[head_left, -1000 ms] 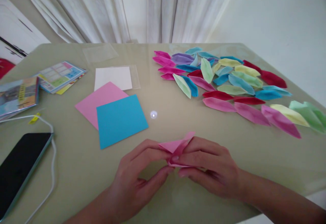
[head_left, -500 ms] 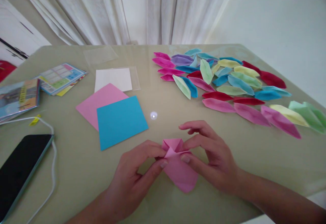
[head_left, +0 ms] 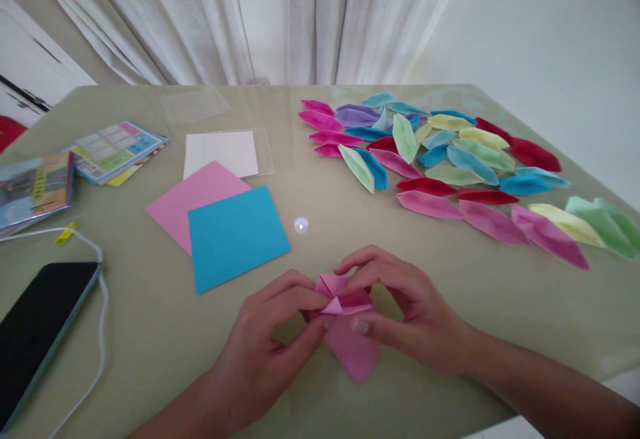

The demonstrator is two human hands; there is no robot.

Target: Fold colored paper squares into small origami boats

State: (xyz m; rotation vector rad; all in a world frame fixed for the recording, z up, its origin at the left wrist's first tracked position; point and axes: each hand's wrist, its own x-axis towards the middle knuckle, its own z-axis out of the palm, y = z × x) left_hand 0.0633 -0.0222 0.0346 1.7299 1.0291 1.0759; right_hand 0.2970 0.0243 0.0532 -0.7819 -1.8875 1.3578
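Observation:
A partly folded piece of pink origami paper [head_left: 354, 349] is held between my hands near the table's front edge, its rounded lower end pointing toward me. My left hand [head_left: 273, 342] pinches its left edge between thumb and fingers. On the right side, my right hand [head_left: 407, 306] has its thumb against the paper and its index fingertip at the raised top folds. Part of those folds is hidden behind the fingers. Left of the hands lie a blue paper square [head_left: 237, 239] and, partly under it, a pink paper square [head_left: 195, 196].
Many folded paper pieces [head_left: 473, 166] in several colours spread over the right and back. White sheets in a clear sleeve [head_left: 220, 152] lie behind the squares. At left are a phone [head_left: 45, 332], a white cable [head_left: 103, 312], booklets [head_left: 33, 189] and printed cards [head_left: 117, 149].
My right index finger has moved left onto the top folds, and its other fingers have curled closer. The fold at the paper's upper right has opened out. My left hand keeps its pinch.

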